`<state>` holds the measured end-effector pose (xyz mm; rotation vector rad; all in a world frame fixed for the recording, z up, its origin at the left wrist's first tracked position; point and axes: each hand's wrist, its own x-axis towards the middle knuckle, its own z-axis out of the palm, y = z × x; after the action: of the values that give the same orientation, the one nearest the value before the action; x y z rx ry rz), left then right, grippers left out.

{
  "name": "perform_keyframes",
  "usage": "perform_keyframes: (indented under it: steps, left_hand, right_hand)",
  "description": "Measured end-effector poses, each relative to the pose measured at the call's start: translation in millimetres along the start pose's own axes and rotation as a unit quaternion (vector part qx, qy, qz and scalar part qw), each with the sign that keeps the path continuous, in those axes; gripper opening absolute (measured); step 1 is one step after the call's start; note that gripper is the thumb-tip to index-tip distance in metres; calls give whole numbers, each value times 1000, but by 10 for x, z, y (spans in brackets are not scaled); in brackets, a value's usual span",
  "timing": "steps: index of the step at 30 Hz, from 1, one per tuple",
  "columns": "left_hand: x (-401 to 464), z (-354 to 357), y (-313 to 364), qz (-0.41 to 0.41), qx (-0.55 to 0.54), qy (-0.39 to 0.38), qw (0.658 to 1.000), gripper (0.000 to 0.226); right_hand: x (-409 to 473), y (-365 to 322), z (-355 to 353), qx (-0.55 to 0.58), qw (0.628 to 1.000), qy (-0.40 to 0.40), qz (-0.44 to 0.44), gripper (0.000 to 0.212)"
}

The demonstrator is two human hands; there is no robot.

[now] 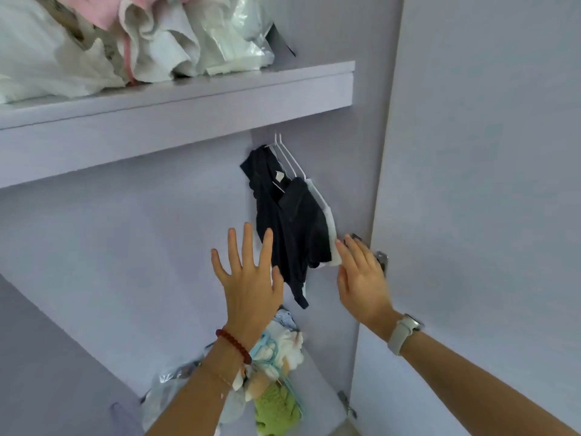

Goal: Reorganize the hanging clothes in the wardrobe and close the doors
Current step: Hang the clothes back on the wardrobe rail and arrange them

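Observation:
Dark garments (292, 228) hang on white hangers (290, 162) at the right end of the lilac wardrobe, under the shelf (176, 121). A white garment (330, 221) hangs behind them against the side wall. My left hand (248, 278) is raised with fingers spread and straight, just left of the dark clothes, its fingertips at their edge. My right hand (361, 275) is flat with straight fingers, its fingertips touching the white garment's lower edge. The open right door (487, 184) stands right beside it.
The shelf above holds crumpled white and pink fabric and plastic bags (141, 39). On the wardrobe floor lies a heap of small clothes, hangers and a green item (276, 372). Metal hinges (382, 258) sit on the side wall by the door.

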<state>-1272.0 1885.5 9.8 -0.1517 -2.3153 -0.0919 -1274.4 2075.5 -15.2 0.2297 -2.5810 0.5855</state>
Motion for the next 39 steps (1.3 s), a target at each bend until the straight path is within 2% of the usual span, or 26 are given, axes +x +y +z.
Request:
perform_keyframes:
  steps: [3,6,11,13,16,18,23,30,34,39]
  left_hand:
    - [-612,160,202,14,-62,-108,992,62]
    - [-1233,211,406,40,-127,-205,970,59]
    - [-2128,45,838,118,-198,-370,900,51]
    - [-2419,-26,1055,199,-205,-405,869,51]
    - [-2727,-173,1450,318,-214,-418,823,50]
    - [-2898,-318,1763,370,-227,-426,794,49]
    - [-3466,-864,2682,498,-274,-413,712,45]
    - [-4864,-1932,3757,667,-308,-406,543,42]
    - [-5841,-2465,4217,722,-298,-436,446,45]
    - [-6972,-2917,4541,740,-277,-490,369,45]
  right_hand:
    - [-829,143,-28,-29,996,-12,79,44]
    - [-1714,234,-93,-66,981,-21,182,42]
    - [-3023,272,-372,-139,924,-93,345,49]
    - [-3511,228,-507,-150,902,-91,394,48]
    - [-4259,134,-708,-157,861,-76,477,45]
    - [-4750,64,-834,-152,831,-62,532,44]
    - [-5925,-119,-1194,-118,724,27,679,42]
    - [-7725,-513,-1673,-94,557,118,817,37]
    - [-8833,-672,-1873,-80,460,153,871,34]
    - [-10126,-743,-2106,-76,356,177,914,40]
